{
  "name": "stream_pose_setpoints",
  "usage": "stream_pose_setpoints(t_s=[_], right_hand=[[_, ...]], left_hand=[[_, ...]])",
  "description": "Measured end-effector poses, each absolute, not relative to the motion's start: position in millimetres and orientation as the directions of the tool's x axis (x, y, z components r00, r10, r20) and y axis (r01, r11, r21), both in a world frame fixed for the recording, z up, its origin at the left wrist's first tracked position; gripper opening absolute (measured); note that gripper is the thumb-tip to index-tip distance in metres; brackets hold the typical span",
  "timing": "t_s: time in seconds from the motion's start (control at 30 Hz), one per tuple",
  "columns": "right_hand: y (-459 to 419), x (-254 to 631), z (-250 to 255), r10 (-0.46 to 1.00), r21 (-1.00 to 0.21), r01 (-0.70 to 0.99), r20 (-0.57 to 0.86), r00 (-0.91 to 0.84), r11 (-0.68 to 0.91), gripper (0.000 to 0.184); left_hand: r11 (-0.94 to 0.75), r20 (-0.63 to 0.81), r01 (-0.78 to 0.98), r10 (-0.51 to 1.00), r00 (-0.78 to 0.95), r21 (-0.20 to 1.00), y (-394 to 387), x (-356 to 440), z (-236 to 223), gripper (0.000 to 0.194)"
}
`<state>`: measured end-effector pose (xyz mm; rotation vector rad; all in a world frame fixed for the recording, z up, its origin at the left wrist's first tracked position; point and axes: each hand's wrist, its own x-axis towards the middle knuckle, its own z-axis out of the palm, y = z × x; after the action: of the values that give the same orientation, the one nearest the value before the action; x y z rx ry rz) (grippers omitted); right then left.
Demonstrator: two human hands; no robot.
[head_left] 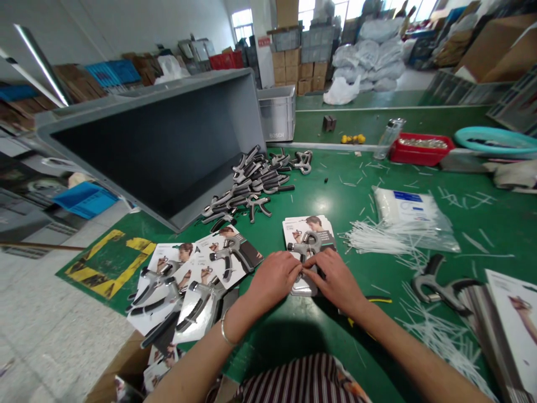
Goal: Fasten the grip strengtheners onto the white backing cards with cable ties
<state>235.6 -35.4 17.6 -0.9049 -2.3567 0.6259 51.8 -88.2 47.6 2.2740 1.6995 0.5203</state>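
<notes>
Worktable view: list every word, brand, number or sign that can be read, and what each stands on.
"BOSCH": on the smaller grey bin behind the worktable.
Printed cards: print too small to read.
Blue-and-white label on the clear bag: too blurred.
Red sign on the pillar: unreadable.

Under the fingers (292,267): hand exerciser (312,242) on a card stack (292,225), on the worktop (331,193)
Left of the fingers: overlapping cards (160,253) with exercisers (201,294) lying on them
Beyond, to the left: exerciser heap (255,182) beside the mouth of a tipped crate (149,92)
Just right: loose ties (371,238) by a bag (405,204); tool (380,300) partly behind the right forearm (403,341)
Farther right: single exerciser (440,291) against leaning cards (514,319), more ties (444,336) before it
Far right, beyond: bottle (389,139), tray (422,155), basin (474,137), in that order rightward
</notes>
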Motion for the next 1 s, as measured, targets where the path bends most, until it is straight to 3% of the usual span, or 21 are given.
stream_pose_setpoints(t_s=[0.1,0.2,0.3,0.43,0.5,0.63,0.73,0.83,0.9,0.97,1.0], right_hand=[[-38,233,18,0.72,-0.581,0.47,0.326,-0.613,0.664,0.01],[-41,232,17,0.717,-0.545,0.495,0.336,-0.611,0.677,0.014],[-45,234,15,0.721,-0.52,0.52,0.327,-0.611,0.677,0.011],[-50,232,12,0.763,-0.635,0.456,0.368,-0.532,0.624,0.01],[-49,227,10,0.771,-0.684,0.399,0.398,-0.496,0.61,0.011],[-40,225,9,0.803,-0.718,0.388,0.416,-0.427,0.578,0.017],[-37,253,11,0.825,-0.68,0.475,0.397,-0.402,0.558,0.019],[-43,308,5,0.78,-0.508,0.599,0.303,-0.548,0.619,0.028],[-53,346,-5,0.689,-0.347,0.61,0.175,-0.704,0.712,0.062],[-62,372,-16,0.629,-0.212,0.6,0.112,-0.77,0.772,0.083],[-66,379,-19,0.623,-0.176,0.605,0.066,-0.78,0.776,0.08]], left_hand=[[-0.308,0.18,0.94,0.943,0.28,0.146,-89,61,58,0.027],[-0.373,0.2,0.925,0.914,0.352,0.074,-91,67,63,0.025],[-0.369,0.194,0.909,0.923,0.333,0.196,-96,64,61,0.026],[-0.312,0.251,0.85,0.943,0.22,0.425,-106,56,38,0.02],[-0.262,0.304,0.857,0.944,0.131,0.444,-109,55,19,0.031],[-0.168,0.337,0.882,0.942,0.011,0.44,-108,57,-6,0.013],[-0.113,0.295,0.814,0.953,-0.074,0.569,-107,50,1,0.013],[0.048,0.114,0.518,0.954,-0.276,0.854,-106,33,19,0.021],[0.188,-0.127,0.14,0.925,-0.359,0.972,-101,21,30,0.032],[0.29,-0.342,-0.227,0.909,-0.237,0.93,-92,16,35,0.039],[0.332,-0.396,-0.349,0.909,-0.13,0.876,-86,17,35,0.039]])
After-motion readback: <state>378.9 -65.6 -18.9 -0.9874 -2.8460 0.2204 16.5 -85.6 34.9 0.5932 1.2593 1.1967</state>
